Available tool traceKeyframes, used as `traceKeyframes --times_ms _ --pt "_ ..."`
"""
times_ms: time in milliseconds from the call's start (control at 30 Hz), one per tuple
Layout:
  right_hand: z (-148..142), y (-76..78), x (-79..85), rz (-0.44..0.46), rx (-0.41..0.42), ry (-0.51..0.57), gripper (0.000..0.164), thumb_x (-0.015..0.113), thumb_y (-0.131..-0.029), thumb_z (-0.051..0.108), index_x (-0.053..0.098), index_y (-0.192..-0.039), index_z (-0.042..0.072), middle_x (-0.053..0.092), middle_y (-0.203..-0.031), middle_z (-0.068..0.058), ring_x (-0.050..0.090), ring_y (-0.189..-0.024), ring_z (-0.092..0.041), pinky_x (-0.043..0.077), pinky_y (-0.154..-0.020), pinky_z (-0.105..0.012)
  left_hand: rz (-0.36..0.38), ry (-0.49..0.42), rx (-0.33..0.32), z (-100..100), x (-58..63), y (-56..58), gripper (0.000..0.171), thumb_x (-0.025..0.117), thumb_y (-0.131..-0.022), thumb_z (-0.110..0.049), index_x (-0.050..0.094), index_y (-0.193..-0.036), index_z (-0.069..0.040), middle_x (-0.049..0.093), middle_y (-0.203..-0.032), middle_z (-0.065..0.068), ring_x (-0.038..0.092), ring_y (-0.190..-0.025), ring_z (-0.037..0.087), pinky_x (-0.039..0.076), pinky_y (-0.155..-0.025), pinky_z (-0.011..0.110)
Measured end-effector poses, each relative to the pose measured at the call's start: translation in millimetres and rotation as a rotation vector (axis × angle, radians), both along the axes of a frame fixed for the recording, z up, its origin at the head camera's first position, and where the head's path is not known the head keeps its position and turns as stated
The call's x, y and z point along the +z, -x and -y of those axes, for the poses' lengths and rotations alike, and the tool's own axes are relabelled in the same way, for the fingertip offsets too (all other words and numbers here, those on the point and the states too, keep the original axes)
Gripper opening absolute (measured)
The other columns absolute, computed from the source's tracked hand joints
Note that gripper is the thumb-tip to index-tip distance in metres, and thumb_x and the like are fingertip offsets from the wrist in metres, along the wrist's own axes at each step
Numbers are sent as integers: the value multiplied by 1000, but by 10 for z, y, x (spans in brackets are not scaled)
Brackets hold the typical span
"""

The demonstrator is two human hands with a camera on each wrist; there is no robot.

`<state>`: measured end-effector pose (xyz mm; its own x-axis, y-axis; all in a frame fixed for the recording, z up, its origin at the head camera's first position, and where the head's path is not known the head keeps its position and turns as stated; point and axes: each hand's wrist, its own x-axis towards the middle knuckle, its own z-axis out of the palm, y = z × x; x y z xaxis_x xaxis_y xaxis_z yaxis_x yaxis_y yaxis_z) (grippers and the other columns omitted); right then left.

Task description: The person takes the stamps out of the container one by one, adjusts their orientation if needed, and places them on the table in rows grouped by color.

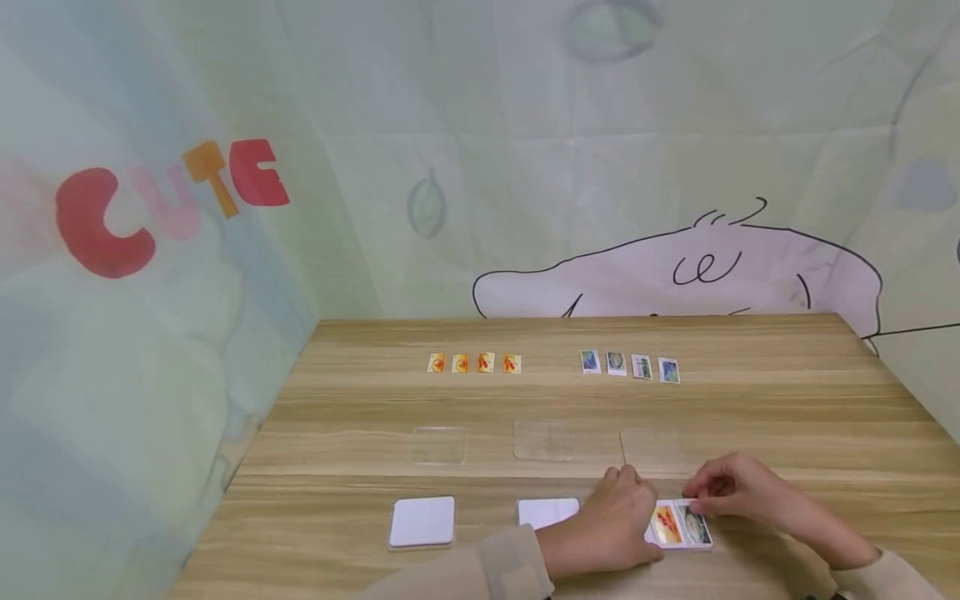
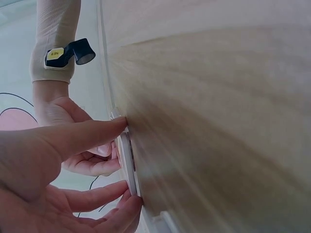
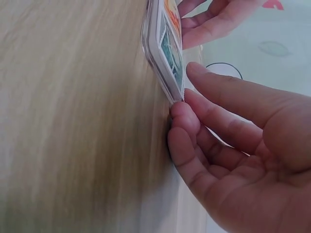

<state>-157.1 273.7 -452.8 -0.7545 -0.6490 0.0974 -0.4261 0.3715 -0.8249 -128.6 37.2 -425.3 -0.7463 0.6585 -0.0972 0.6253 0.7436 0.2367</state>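
A white card in a clear case (image 1: 658,543) lies near the table's front edge, with an orange-red stamp (image 1: 666,524) and a dark green picture stamp (image 1: 695,525) side by side on its face. My left hand (image 1: 611,523) grips the case, thumb on the near edge and fingers on the far edge, as the left wrist view shows. At the case's right end is my right hand (image 1: 750,493), fingers bent and touching its corner. Its thumb (image 3: 199,75) is close over the green stamp; whether it pinches the stamp is not clear. The left hand hides the card's left part.
Two more white cards (image 1: 422,522) (image 1: 551,510) in clear cases lie to the left. Behind them are three clear covers (image 1: 438,446) (image 1: 543,440) (image 1: 651,447). Farther back are a row of orange-yellow stamps (image 1: 486,362) and a row of blue-green stamps (image 1: 617,363).
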Motion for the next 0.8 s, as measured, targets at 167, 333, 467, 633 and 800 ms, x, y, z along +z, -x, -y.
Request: traceKeyframes --times_ms 167,333,467,633,800 --pt "13 -24 -9 20 -30 -1 10 77 -83 0 72 -91 -4 66 -81 10 55 -70 2 48 -55 -22 0 -8 -3 5 -15 1 43 85 -75 -47 67 -96 -14 53 -94 -4 41 -83 8 35 -72 17" --pt "33 -48 -13 27 -59 -6 13 79 -81 1 72 -90 -4 64 -79 11 53 -68 1 46 -53 -22 7 -6 -5 3 -13 3 42 85 -76 -46 66 -95 -14 52 -94 -4 40 -83 8 35 -72 17" --pt "45 -62 -23 39 -77 -3 13 80 -80 1 71 -89 -3 62 -78 11 52 -68 1 45 -53 -21 4 14 -7 0 -5 -2 43 85 -75 -48 66 -96 -14 53 -97 -4 41 -84 8 36 -73 17" --pt "47 -66 -36 34 -84 5 12 80 -80 1 71 -88 -2 61 -78 12 51 -68 2 45 -53 -21 2 18 -9 -1 2 -2 44 85 -75 -48 67 -97 -14 53 -98 -4 41 -83 8 36 -72 17" --pt "43 -62 -47 22 -81 14 13 80 -79 0 70 -88 -2 60 -78 13 51 -69 2 44 -53 -21 2 10 -16 4 -3 5 44 85 -76 -48 67 -97 -14 56 -104 -3 43 -86 8 37 -74 16"
